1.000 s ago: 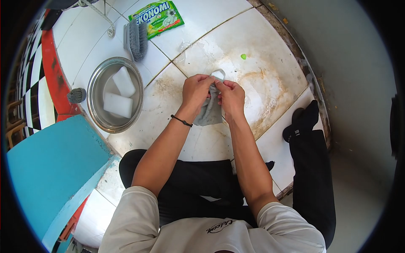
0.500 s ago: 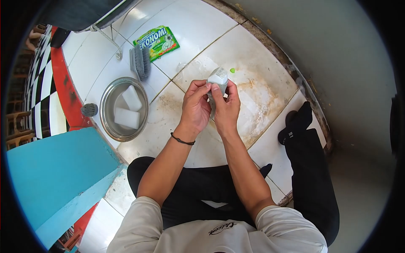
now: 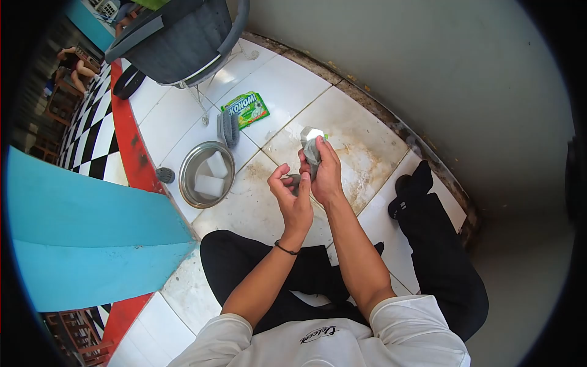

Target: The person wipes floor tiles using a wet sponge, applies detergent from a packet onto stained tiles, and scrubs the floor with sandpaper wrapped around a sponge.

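My right hand (image 3: pixel 328 174) is closed around a grey, cloth-like wrapping (image 3: pixel 311 154). A pale, white-topped block (image 3: pixel 312 133) sticks out of its upper end. Just below and to the left, my left hand (image 3: pixel 295 205) has its fingers curled, with a loose grey end (image 3: pixel 295 180) of the wrapping between thumb and fingers. How firmly it grips is hard to make out. Left of my hands stands a round metal bowl (image 3: pixel 191 194) holding two white blocks (image 3: pixel 210 185).
Beyond the bowl lie a grey brush (image 3: pixel 228 129) and a green packet (image 3: pixel 247 109) marked EKONOMI. A scouring ball (image 3: pixel 165 175) sits left of the bowl. A black tub (image 3: pixel 183 52) stands at the back. Grey wall (image 3: pixel 391 73) bounds the right, a turquoise block (image 3: pixel 92 244) the left.
My left hand has come away from the block's top and dropped lower, holding the grey end. My right hand keeps the block. The view has shifted, showing more of the tub.
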`<state>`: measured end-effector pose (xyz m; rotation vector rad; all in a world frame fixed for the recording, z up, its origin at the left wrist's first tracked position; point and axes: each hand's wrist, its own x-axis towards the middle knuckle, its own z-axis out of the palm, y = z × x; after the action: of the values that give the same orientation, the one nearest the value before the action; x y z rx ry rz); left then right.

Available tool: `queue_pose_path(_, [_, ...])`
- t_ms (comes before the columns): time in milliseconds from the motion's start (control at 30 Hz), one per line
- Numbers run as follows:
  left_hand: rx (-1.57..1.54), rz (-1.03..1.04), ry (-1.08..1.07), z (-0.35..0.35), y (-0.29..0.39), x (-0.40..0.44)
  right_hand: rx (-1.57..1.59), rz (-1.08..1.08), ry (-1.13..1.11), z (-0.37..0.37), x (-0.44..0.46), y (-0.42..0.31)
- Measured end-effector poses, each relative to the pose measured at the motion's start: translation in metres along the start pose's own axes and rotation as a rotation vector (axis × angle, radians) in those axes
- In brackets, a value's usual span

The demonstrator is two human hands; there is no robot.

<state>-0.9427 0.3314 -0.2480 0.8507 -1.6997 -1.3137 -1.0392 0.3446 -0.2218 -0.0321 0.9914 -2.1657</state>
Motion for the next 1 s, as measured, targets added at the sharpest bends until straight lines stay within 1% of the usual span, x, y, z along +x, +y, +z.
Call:
queue_pose_path(33, [-0.022,-0.017,0.033,-0.005,0.002,-0.004,0.043,0.04,-0.031,-0.003,-0.002,-0.005])
queue_pose_path(67, [-0.031,-0.041,0.025,-0.012,0.006,-0.007,0.023,0.028,-0.113,-0.009,-0.002,-0.008])
queue_pose_path(100, [-0.02,-0.041,0.002,-0.018,0.007,-0.007,0.006,0.023,-0.12,-0.013,-0.003,-0.01])
queue_pose_path(167, [-0.001,-0.06,-0.045,-0.03,0.008,-0.009,-0.036,0.025,-0.121,-0.018,-0.006,-0.016])
queue_pose_path(267, [-0.031,-0.119,-0.106,-0.043,0.011,-0.001,-0.171,-0.094,-0.05,-0.024,-0.006,-0.029])
queue_pose_path(367, [0.009,-0.135,-0.142,-0.052,-0.007,0.016,-0.171,0.005,-0.068,-0.042,-0.008,-0.066])
queue_pose_path(400, [0.029,-0.132,-0.154,-0.051,-0.015,0.02,-0.149,0.022,-0.159,-0.056,-0.006,-0.072])
queue_pose_path(433, [0.006,-0.132,-0.193,-0.043,-0.014,0.023,-0.179,0.041,-0.194,-0.062,-0.003,-0.074])
queue_pose_path(500, [-0.039,-0.131,-0.269,-0.022,0.002,0.025,-0.239,0.084,-0.264,-0.072,0.002,-0.076])
queue_pose_path(533, [-0.058,-0.087,-0.28,-0.009,0.024,0.023,-0.203,0.1,-0.304,-0.075,0.006,-0.07])
queue_pose_path(633, [0.017,0.037,-0.206,0.022,0.04,0.018,-0.277,0.046,-0.139,-0.049,0.002,-0.054])
queue_pose_path(667, [-0.028,-0.023,-0.157,0.029,0.036,0.019,-0.314,0.04,-0.079,-0.035,0.0,-0.049])
queue_pose_path(733, [-0.117,-0.138,-0.061,0.037,0.027,0.024,-0.311,0.031,-0.061,-0.028,0.006,-0.036])
queue_pose_path(767, [-0.124,-0.131,-0.044,0.035,0.02,0.028,-0.31,0.024,-0.049,-0.028,0.009,-0.031])
queue_pose_path(833, [-0.139,-0.123,-0.011,0.026,0.01,0.037,-0.373,0.026,-0.072,-0.032,0.016,-0.018])
queue_pose_path(867, [-0.153,-0.164,0.003,0.021,0.01,0.04,-0.406,0.031,-0.081,-0.035,0.018,-0.012])
queue_pose_path(967, [-0.212,-0.301,-0.012,0.008,0.006,0.056,-0.246,0.133,-0.185,-0.041,0.024,0.005])
queue_pose_path(1000, [-0.315,-0.312,0.007,0.009,-0.004,0.059,-0.206,0.149,-0.185,-0.039,0.024,0.009])
